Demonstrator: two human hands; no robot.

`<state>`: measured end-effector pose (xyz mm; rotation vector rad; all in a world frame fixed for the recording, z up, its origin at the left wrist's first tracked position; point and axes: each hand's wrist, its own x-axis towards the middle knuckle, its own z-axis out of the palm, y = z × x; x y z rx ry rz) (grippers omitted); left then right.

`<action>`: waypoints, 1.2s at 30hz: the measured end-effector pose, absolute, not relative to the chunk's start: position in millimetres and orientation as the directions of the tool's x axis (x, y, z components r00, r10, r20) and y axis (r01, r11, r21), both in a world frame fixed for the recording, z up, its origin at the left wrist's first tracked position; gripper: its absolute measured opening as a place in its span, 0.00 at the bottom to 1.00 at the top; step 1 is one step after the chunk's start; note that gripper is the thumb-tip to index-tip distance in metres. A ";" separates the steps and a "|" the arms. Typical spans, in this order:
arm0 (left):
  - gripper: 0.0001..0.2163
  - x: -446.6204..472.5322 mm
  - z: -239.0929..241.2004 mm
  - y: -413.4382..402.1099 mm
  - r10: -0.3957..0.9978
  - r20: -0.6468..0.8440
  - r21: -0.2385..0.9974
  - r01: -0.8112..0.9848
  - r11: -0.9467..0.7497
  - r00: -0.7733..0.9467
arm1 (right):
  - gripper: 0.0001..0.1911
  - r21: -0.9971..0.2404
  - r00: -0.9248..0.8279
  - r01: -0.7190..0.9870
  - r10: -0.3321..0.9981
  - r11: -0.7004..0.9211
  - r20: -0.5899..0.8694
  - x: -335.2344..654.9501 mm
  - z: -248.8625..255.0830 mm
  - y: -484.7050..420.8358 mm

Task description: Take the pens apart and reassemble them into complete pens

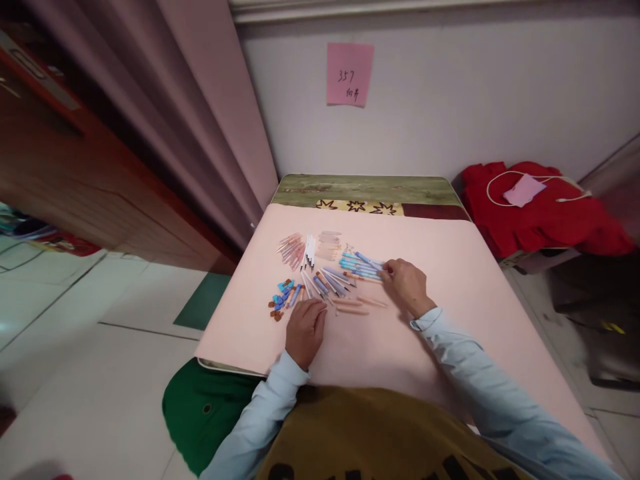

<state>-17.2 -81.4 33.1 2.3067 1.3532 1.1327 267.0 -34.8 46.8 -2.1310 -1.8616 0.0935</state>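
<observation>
Head view: the right hand (407,285) reaches into the blue pen barrels (361,266) on the pink counter (450,320), fingers curled onto them; whether it grips one cannot be told. The left hand (306,329) lies loosely closed, knuckles up, empty as far as shows, just nearer the person than those barrels, beside the small blue caps (283,293). White refills (309,251) lie left of the barrels.

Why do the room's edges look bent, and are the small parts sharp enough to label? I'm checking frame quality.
Head view: wide-lens distortion bows the curtain and floor outward at the edges. Lighting is soft and even, with no glare on the pink table cover. The pen parts between the left hand and right hand are small and slightly soft.
</observation>
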 end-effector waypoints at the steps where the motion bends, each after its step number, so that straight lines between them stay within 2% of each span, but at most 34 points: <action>1: 0.07 -19.5 36.9 -80.4 0.846 0.483 0.593 0.627 -0.505 0.225 | 0.09 -0.269 0.155 0.957 0.974 -0.107 0.163 265.0 47.8 -35.7; 3: 0.06 -22.5 44.5 -77.5 0.913 0.397 0.728 0.573 -0.376 0.095 | 0.09 -0.308 0.181 0.945 0.964 -0.115 0.197 259.2 52.2 -39.4; 4: 0.07 -22.4 48.4 -75.6 0.949 0.315 0.816 0.504 -0.283 0.022 | 0.10 -0.366 0.203 0.923 0.957 -0.117 0.206 254.7 55.5 -42.7; 6: 0.10 -17.8 56.4 -70.7 0.995 0.074 0.966 0.252 -0.057 -0.059 | 0.12 -0.583 0.226 0.807 0.961 -0.093 0.159 240.7 63.2 -52.4; 7: 0.12 -13.3 60.5 -67.9 0.998 -0.056 0.995 0.085 0.060 -0.042 | 0.14 -0.727 0.189 0.684 0.977 -0.063 0.093 231.2 67.3 -58.7; 8: 0.15 -7.8 64.6 -65.1 0.986 -0.165 0.983 -0.077 0.166 0.017 | 0.16 -0.871 0.093 0.490 0.996 -0.035 0.012 220.6 71.2 -65.7; 9: 0.17 -1.6 68.5 -62.4 0.966 -0.241 0.945 -0.206 0.255 0.088 | 0.18 -0.960 0.002 0.275 0.998 -0.060 -0.062 209.6 74.6 -73.0; 10: 0.19 4.5 71.9 -60.0 0.948 -0.285 0.900 -0.300 0.316 0.142 | 0.19 -0.988 -0.094 0.097 0.987 -0.120 -0.130 198.9 77.5 -80.1; 12: 0.21 14.8 77.2 -56.5 0.923 -0.314 0.828 -0.413 0.380 0.221 | 0.19 -0.961 -0.230 -0.129 0.950 -0.244 -0.210 181.9 81.5 -92.3; 15: 0.20 21.9 80.1 -54.6 0.906 -0.322 0.783 -0.460 0.418 0.275 | 0.20 -0.862 -0.330 -0.314 0.897 -0.398 -0.294 171.7 83.6 -102.7; 18: 0.17 21.1 79.4 -55.6 0.889 -0.345 0.744 -0.490 0.455 0.301 | 0.21 -0.701 -0.458 -0.433 0.808 -0.567 -0.370 172.7 83.9 -105.1; 21: 0.16 18.0 79.3 -57.8 0.883 -0.342 0.722 -0.511 0.466 0.322 | 0.21 -0.570 -0.609 -0.448 0.702 -0.689 -0.369 172.1 84.1 -104.9; 22: 0.16 17.1 79.6 -58.4 0.889 -0.334 0.734 -0.505 0.454 0.315 | 0.21 -0.568 -0.619 -0.446 0.697 -0.691 -0.362 170.6 84.0 -104.8; 24: 0.14 15.6 80.6 -59.0 0.911 -0.313 0.780 -0.475 0.408 0.267 | 0.20 -0.648 -0.559 -0.429 0.748 -0.630 -0.358 166.3 83.3 -104.4; 27: 0.13 15.1 81.3 -58.0 0.942 -0.285 0.837 -0.433 0.335 0.179 | 0.20 -0.866 -0.350 -0.279 0.884 -0.414 -0.310 160.0 81.3 -102.7; 29: 0.13 15.5 81.1 -56.3 0.949 -0.284 0.840 -0.441 0.314 0.134 | 0.22 -0.935 -0.221 -0.165 0.936 -0.314 -0.275 157.8 79.8 -100.8; 31: 0.14 16.3 80.6 -54.5 0.946 -0.299 0.829 -0.457 0.322 0.123 | 0.27 -0.920 -0.189 -0.160 0.926 -0.358 -0.328 157.7 78.1 -99.0; 33: 0.14 17.3 79.8 -53.0 0.942 -0.311 0.824 -0.457 0.335 0.128 | 0.31 -0.846 -0.239 -0.231 0.871 -0.481 -0.430 158.9 76.4 -97.2; 36: 0.14 19.5 77.4 -51.6 0.945 -0.307 0.835 -0.445 0.323 0.111 | 0.28 -0.776 -0.267 -0.305 0.831 -0.552 -0.487 160.2 74.7 -95.0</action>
